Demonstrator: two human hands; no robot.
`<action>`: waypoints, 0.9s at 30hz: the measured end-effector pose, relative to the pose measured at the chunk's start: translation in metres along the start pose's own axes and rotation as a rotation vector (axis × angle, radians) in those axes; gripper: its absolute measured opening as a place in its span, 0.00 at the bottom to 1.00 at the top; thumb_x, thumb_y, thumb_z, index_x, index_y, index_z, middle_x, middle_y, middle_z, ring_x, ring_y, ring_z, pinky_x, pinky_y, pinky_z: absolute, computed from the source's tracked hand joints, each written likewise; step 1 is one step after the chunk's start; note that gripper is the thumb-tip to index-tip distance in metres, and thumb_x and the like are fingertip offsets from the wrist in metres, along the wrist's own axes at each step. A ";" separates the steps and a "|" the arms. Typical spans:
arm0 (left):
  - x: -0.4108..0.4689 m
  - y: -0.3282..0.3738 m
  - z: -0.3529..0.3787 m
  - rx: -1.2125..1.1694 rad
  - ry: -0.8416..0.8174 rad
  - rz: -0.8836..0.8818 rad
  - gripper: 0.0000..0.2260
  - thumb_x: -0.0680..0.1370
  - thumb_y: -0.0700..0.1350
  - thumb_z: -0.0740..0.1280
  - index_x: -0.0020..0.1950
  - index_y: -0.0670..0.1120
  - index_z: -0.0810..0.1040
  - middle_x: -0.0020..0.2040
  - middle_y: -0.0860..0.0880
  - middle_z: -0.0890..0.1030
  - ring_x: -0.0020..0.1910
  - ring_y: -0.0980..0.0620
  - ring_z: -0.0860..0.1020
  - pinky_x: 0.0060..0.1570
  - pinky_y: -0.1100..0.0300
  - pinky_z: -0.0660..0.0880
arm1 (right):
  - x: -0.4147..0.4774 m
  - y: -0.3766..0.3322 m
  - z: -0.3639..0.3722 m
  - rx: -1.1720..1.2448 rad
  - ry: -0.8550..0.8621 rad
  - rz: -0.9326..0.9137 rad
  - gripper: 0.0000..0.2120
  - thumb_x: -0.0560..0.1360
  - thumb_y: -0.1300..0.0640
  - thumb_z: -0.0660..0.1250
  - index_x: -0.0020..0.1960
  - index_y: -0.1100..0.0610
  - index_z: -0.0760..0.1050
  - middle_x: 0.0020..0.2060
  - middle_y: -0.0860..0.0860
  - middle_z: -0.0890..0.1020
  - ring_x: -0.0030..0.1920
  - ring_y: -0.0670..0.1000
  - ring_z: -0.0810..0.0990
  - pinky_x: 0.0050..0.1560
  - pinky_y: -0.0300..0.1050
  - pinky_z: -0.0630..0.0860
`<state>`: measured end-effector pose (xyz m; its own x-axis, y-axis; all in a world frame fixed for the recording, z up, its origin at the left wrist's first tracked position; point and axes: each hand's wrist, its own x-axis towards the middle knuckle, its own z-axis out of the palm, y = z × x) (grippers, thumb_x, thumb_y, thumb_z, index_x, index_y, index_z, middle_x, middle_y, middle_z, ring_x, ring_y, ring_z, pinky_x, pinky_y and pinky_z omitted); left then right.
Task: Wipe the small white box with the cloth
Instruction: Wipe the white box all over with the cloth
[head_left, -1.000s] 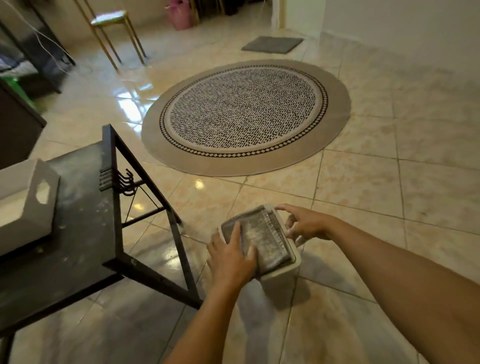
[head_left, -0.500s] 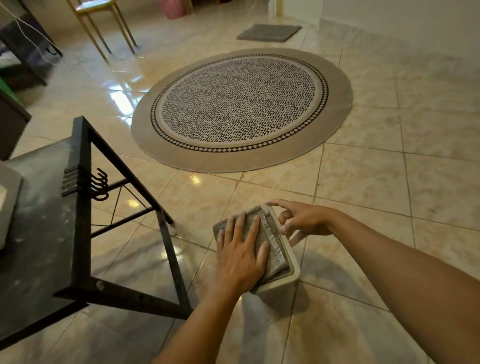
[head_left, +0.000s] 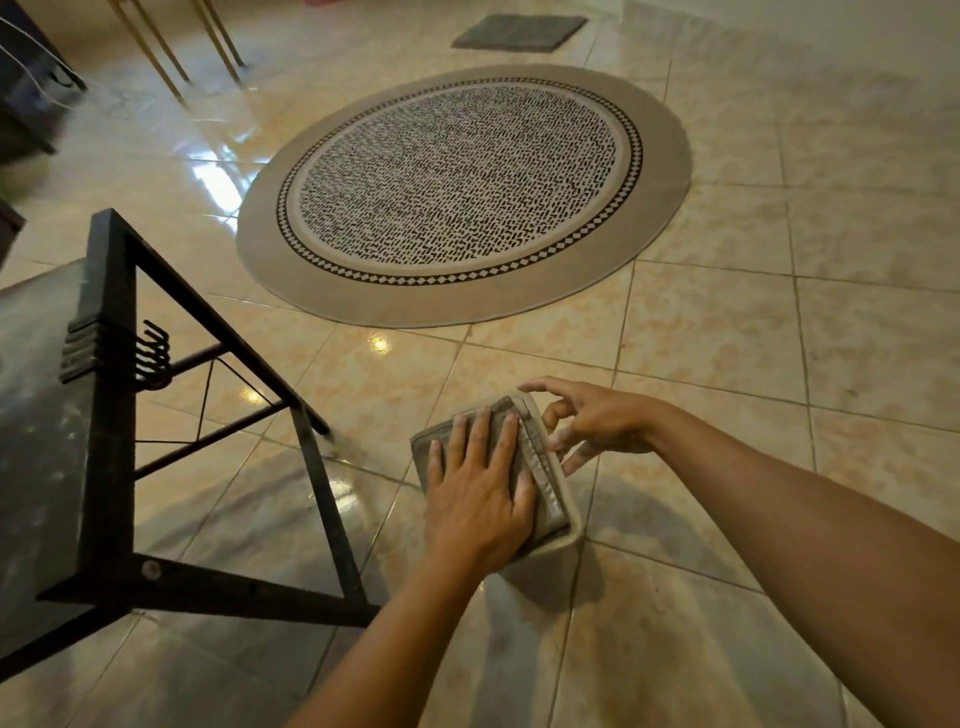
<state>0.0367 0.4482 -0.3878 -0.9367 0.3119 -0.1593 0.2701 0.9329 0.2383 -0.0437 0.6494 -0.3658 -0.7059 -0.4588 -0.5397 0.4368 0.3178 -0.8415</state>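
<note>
Left hand (head_left: 480, 499) grip: spread flat, fingers apart, palm pressing the grey cloth (head_left: 540, 483) down on top of the small white box (head_left: 569, 512). Right hand (head_left: 597, 423) grip: loose, fingertips (head_left: 558, 441) curled against the box's right rim, steadying it. Box held above the tiled floor (head_left: 727, 364), just right of the black worktop (head_left: 31, 415). Round patterned rug (head_left: 462, 192) lies beyond, well apart.

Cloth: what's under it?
The small white box; only its right rim and corner show beside the cloth. The left hand presses flat on top; the box's top face is covered.
</note>
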 end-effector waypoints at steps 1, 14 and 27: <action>-0.002 0.005 0.002 -0.005 0.000 0.013 0.30 0.81 0.63 0.41 0.80 0.56 0.36 0.80 0.51 0.34 0.78 0.49 0.31 0.76 0.42 0.35 | 0.000 -0.001 0.000 -0.003 -0.003 0.001 0.40 0.75 0.77 0.63 0.78 0.47 0.58 0.48 0.61 0.76 0.44 0.56 0.83 0.44 0.54 0.84; -0.004 0.024 0.011 0.015 0.040 -0.048 0.27 0.84 0.57 0.42 0.79 0.55 0.33 0.79 0.53 0.31 0.77 0.49 0.29 0.74 0.44 0.30 | 0.003 0.000 0.001 -0.028 -0.001 -0.019 0.40 0.75 0.77 0.62 0.78 0.49 0.59 0.49 0.60 0.76 0.46 0.58 0.83 0.42 0.52 0.84; 0.007 0.026 0.008 0.002 0.060 -0.011 0.26 0.84 0.56 0.43 0.80 0.55 0.36 0.80 0.53 0.35 0.78 0.49 0.31 0.76 0.42 0.35 | 0.006 -0.002 0.002 -0.015 -0.025 -0.011 0.40 0.74 0.79 0.60 0.78 0.48 0.59 0.54 0.62 0.78 0.48 0.59 0.83 0.47 0.57 0.84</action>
<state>0.0392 0.4758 -0.3909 -0.9513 0.2901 -0.1041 0.2598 0.9365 0.2353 -0.0474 0.6449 -0.3674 -0.6960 -0.4830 -0.5313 0.4206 0.3254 -0.8468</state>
